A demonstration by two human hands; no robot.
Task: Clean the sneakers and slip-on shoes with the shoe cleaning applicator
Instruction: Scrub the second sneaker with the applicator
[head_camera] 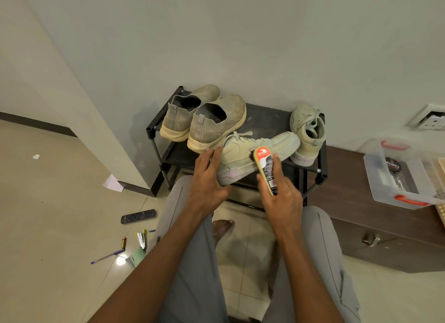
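From my feed, several things are only partly readable. My left hand (207,178) covers the heel end of the pale sneaker (255,154) lying on its side, so I cannot see how the palm meets the shoe; the fingers lie fairly straight along the heel and collar, the thumb tucked under near the sole. My right hand (280,192) hides the lower end of the shoe cleaning applicator (266,167), and its label print is too small to read. A dark smudge shows where the applicator's upper end meets the sneaker's side, but I cannot tell whether that is sponge or stain. The clear plastic box (395,175) at the right is cut by the frame edge, and the dark round tin (393,165) inside shows lettering I cannot make out.

The applicator lies between my right thumb on its left edge and the fingers curled along its right edge, clamped there, its red-capped end pointing away from me and touching the sneaker's side panel. The sneaker rests at the front edge of the black shoe rack (265,115), toe toward the right. The second sneaker (307,132) stands on its heel just beside that toe. The pair of slip-on shoes (204,120) sits on the rack's left, heels toward me, the nearer one touching the held sneaker's laces.
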